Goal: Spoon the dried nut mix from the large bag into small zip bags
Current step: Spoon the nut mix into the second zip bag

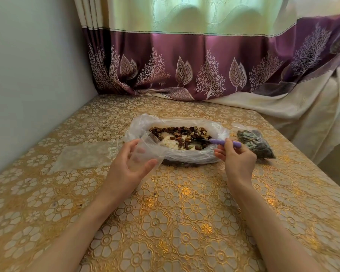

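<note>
The left hand holds a small zip bag open beside the large bag, ready for filling; the right hand pinches a purple spoon dipping into the nut mix. A filled bag sits right.

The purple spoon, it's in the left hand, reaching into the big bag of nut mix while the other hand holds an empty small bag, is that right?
Not quite. The head view shows the purple spoon in the right hand, not the left. The rest stands: it reaches into the big bag of nut mix while the left hand holds an empty small bag.
</note>
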Motion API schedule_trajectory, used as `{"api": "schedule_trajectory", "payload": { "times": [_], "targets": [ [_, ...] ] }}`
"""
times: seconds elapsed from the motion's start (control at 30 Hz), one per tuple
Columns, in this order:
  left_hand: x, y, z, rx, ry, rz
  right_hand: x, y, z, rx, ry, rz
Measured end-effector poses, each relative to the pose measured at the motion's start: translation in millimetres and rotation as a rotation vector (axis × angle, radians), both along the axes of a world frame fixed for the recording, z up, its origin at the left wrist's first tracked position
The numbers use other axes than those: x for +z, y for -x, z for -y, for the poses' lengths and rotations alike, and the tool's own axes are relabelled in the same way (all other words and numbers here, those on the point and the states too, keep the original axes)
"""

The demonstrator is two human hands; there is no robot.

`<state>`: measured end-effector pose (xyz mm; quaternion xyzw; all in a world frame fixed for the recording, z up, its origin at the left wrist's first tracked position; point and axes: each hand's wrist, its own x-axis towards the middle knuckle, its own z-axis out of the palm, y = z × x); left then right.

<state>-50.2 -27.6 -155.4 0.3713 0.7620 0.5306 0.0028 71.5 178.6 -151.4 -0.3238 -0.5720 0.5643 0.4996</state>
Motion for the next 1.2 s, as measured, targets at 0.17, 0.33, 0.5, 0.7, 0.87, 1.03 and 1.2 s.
{"api": "schedule_trajectory", "payload": {
  "times": [0.17, 0.33, 0.5, 0.7, 0.87, 1.03, 1.2],
  "targets": [
    [0.6, -1.0, -0.8, -0.004, -0.004, 0.005, 0.6, -1.5, 1.3, 0.021, -0.008, -0.013],
    [2.5, -2.7, -0.4, -0.013, -0.028, 0.062, 8.4, -3.3, 6.9, 0.073, -0.006, -0.098],
    [1.5, -1.0, 0.2, -0.006, -0.054, 0.097, 25.1, -6.6, 19.0, 0.175, -0.035, -0.209],
    [-0.5, 3.7, 0.6, -0.008, -0.095, 0.160, 40.6, -12.2, 38.6, 0.388, -0.092, -0.281],
    [-0.3, 2.3, -0.6, -0.019, -0.124, 0.184, 44.1, -14.4, 48.6, 0.530, -0.237, -0.220],
    [2.3, 0.6, -1.6, -0.037, -0.172, 0.179, 42.8, -13.9, 52.6, 0.592, -0.436, -0.089],
    [2.6, 0.6, -0.9, -0.059, -0.205, 0.196, 41.1, -14.4, 44.6, 0.595, -0.357, -0.128]
  ]
}}
